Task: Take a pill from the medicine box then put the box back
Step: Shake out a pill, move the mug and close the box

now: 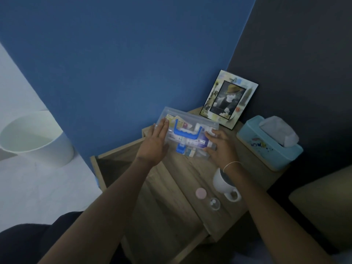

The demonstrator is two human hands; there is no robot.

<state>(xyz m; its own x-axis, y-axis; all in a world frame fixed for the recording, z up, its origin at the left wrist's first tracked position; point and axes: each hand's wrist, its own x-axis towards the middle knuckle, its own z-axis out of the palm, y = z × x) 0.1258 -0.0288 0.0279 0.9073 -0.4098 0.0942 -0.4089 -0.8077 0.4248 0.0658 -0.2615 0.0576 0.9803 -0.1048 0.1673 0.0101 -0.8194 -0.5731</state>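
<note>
Both hands grip the clear medicine box at nightstand back corner: left hand flat on its side, right hand fingers wrapped round other end. Prob step 2, putting away; next needs open drawer
</note>
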